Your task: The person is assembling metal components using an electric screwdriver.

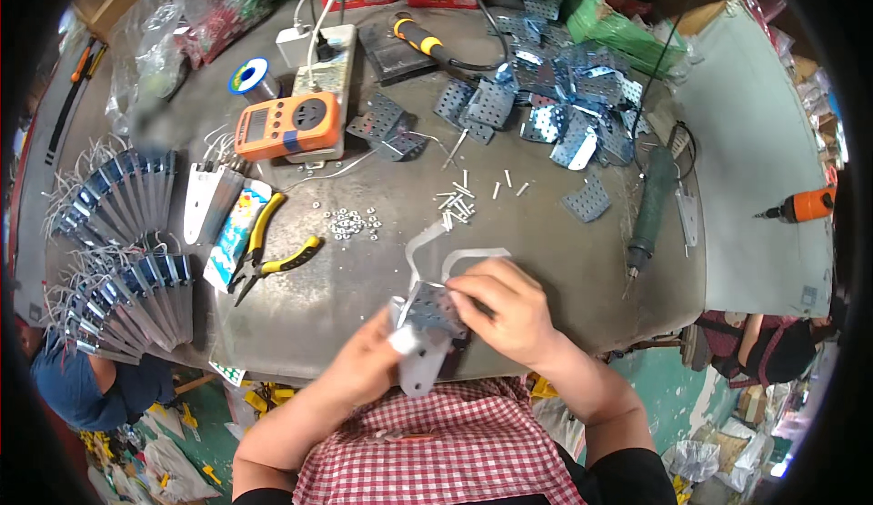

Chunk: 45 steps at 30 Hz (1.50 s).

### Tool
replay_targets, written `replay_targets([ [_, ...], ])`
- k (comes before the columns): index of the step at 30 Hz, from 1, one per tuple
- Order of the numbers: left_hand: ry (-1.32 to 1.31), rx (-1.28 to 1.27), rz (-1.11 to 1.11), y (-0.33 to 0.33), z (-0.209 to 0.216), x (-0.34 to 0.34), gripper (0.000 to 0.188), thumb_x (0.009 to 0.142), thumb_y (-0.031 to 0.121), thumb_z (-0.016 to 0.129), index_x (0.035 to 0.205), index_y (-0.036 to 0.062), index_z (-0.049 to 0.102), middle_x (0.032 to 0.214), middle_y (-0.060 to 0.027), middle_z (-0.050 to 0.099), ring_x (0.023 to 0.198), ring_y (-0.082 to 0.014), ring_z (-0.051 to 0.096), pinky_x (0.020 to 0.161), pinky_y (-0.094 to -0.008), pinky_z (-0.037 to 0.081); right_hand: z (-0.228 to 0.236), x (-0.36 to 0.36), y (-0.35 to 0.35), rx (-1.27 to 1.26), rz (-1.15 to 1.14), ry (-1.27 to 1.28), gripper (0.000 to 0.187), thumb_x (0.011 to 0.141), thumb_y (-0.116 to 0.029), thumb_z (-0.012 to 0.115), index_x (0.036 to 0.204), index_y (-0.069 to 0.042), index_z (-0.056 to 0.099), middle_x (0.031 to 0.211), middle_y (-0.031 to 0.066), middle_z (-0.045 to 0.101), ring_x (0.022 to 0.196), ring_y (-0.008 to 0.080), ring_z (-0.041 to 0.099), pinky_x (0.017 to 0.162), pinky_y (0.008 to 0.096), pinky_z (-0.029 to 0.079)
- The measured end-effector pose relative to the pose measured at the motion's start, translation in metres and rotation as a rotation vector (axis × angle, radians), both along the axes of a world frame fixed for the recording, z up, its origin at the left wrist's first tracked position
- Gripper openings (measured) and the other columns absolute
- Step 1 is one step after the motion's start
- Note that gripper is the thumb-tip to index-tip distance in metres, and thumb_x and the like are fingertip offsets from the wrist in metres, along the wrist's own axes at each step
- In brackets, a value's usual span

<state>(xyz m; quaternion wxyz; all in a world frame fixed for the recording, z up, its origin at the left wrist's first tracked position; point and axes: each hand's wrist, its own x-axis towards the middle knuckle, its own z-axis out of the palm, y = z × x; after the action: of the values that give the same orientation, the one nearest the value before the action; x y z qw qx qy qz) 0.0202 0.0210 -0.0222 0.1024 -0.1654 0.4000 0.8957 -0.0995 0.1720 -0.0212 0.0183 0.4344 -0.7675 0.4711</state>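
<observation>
Near the table's front edge, my left hand point(371, 355) grips a pale flat metal bracket point(424, 370) with a hole near its lower end. A bent perforated metal plate point(431, 308) sits against the bracket's upper part. My right hand point(505, 310) has its thumb and fingers closed at the plate's right upper edge; whether a small part is pinched there is hidden. Two curved whitish strips point(420, 249) stick up behind the plate. Just beyond lie loose screws point(456, 203), with a scatter of small nuts point(350, 224) to their left.
Yellow-black pliers point(264, 255) lie left of the nuts. An orange meter point(287, 126) rests on a power strip point(325, 82). Perforated plates point(573, 96) are heaped at the far right, near a green corded tool point(653, 205). Wired metal parts point(127, 296) fan out at left.
</observation>
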Motion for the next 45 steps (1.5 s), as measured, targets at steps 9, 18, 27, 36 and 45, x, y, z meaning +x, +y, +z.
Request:
replay_targets([
  [9,-0.007,-0.144,0.063,-0.012,-0.006,-0.019,0.039,0.093,0.031,0.043,0.111,-0.0031,0.048,0.097,-0.0163,0.061,0.086,-0.0262,0.063,0.072,-0.0344,0.052,-0.023,-0.1,0.033,0.484,-0.263,0.396,0.017,0.072,-0.004,0.061,0.089,-0.004,0.057,0.09,0.0098,0.053,0.086,0.0272,0.053,0.07,0.0355,0.047],
  [18,-0.057,-0.285,0.149,-0.007,-0.01,-0.022,0.031,0.092,0.026,0.046,0.102,-0.0023,0.053,0.091,-0.0128,0.062,0.077,-0.0177,0.062,0.066,-0.0284,0.05,0.003,-0.015,0.003,0.098,0.072,-0.535,0.01,0.077,-0.007,0.063,0.086,-0.003,0.061,0.077,0.0056,0.058,0.066,0.0137,0.056,0.06,0.0267,0.046],
  [27,0.093,-0.616,0.219,0.002,-0.012,-0.017,0.028,0.089,0.02,0.051,0.109,0.0017,0.053,0.087,-0.002,0.06,0.078,-0.0085,0.053,0.069,-0.0237,0.043,0.007,-0.003,-0.01,0.186,-0.042,-0.471,0.024,0.072,-0.011,0.068,0.087,-0.003,0.051,0.082,0.0112,0.057,0.072,0.0239,0.06,0.063,0.0324,0.048],
  [36,0.066,-0.372,0.097,-0.005,-0.015,-0.022,0.03,0.093,0.021,0.041,0.114,0.0002,0.046,0.098,-0.0112,0.06,0.088,-0.0176,0.059,0.075,-0.0305,0.048,-0.008,-0.058,0.001,0.215,0.032,-0.159,0.024,0.069,-0.013,0.069,0.087,-0.001,0.059,0.084,0.0096,0.059,0.081,0.0256,0.057,0.071,0.0327,0.046],
  [45,-0.088,-0.247,0.15,-0.006,-0.01,-0.033,0.038,0.089,0.01,0.034,0.126,0.0037,0.035,0.105,-0.0116,0.055,0.087,-0.0196,0.059,0.076,-0.0318,0.049,0.013,-0.057,-0.007,0.233,-0.009,-0.056,0.013,0.074,-0.004,0.061,0.087,-0.002,0.058,0.084,0.0097,0.056,0.077,0.0276,0.057,0.067,0.0333,0.047],
])
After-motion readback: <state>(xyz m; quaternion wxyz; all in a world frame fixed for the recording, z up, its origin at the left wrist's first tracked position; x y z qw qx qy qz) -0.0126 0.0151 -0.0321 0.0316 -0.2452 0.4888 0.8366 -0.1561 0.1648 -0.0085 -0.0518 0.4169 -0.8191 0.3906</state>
